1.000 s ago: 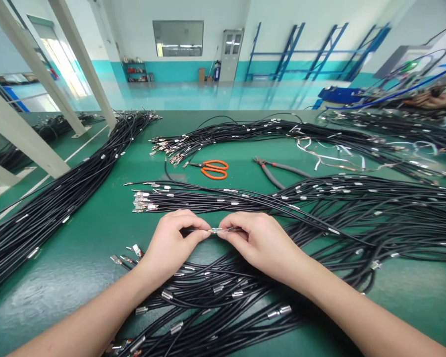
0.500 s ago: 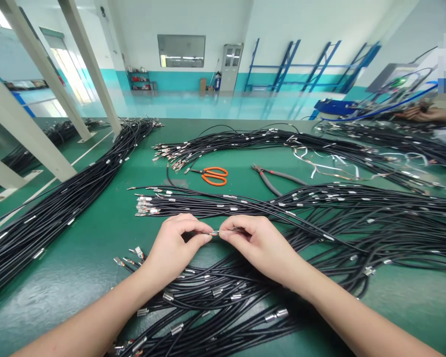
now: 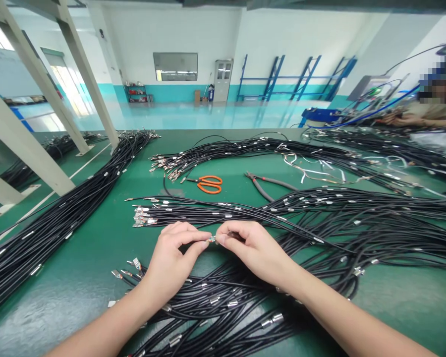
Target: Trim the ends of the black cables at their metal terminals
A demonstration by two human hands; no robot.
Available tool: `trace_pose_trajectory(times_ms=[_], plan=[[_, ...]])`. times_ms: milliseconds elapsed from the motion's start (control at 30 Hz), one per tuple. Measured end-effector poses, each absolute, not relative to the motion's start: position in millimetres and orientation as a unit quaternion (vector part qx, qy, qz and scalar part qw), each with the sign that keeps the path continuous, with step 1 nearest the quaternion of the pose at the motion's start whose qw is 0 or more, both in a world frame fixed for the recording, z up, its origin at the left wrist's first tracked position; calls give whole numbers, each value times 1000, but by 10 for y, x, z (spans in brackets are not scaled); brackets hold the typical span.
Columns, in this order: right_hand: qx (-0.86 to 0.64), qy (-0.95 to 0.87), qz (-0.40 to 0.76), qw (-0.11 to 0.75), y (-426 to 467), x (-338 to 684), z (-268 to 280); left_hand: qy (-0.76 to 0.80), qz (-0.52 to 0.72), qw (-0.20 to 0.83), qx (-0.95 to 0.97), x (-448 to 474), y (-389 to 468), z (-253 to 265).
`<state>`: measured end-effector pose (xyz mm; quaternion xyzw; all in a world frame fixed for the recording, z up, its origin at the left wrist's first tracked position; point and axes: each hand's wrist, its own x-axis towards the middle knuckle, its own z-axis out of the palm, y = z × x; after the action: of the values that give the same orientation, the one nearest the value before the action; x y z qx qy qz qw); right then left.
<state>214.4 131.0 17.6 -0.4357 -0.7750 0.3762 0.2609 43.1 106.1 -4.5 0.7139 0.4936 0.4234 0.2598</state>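
At the bottom of the frame, loose black cables (image 3: 223,318) with silver sleeves are spreading across the green table (image 3: 78,292), partly under the forearms. Just above them, near the middle of the frame, the left hand (image 3: 174,255) and right hand (image 3: 259,248) are facing each other. Between their fingertips a small metal connector (image 3: 212,239) is sitting above the table. The left thumb and forefinger are pinching it from the left, nearly closed together; the right thumb and fingertips are closing on its other end. Something dark is showing inside the curl of the right hand, too hidden to identify.

Just beyond the hands, a row of black cables (image 3: 193,214) is lying with its terminals toward the left. Above that row, orange-handled scissors (image 3: 209,184) are resting left of grey-handled pliers (image 3: 260,184), whose handles are standing apart. Farther up, another cable bundle (image 3: 241,147) is stretching across the frame, and at the upper right a co-worker's hands (image 3: 401,120) are showing near a blue machine (image 3: 321,116).
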Motion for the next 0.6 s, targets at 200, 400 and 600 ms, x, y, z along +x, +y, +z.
trace_pose_trajectory(times_ms=[200, 400, 600], plan=[[-432, -776, 380, 260, 1310, 2150, 184, 493, 428, 268, 709, 446, 1053, -26], [-427, -777, 380, 265, 1317, 2154, 178, 487, 436, 262, 710, 442, 1054, -36], [-419, -787, 365, 267, 1320, 2146, 172, 494, 448, 253, 701, 439, 1053, -46]])
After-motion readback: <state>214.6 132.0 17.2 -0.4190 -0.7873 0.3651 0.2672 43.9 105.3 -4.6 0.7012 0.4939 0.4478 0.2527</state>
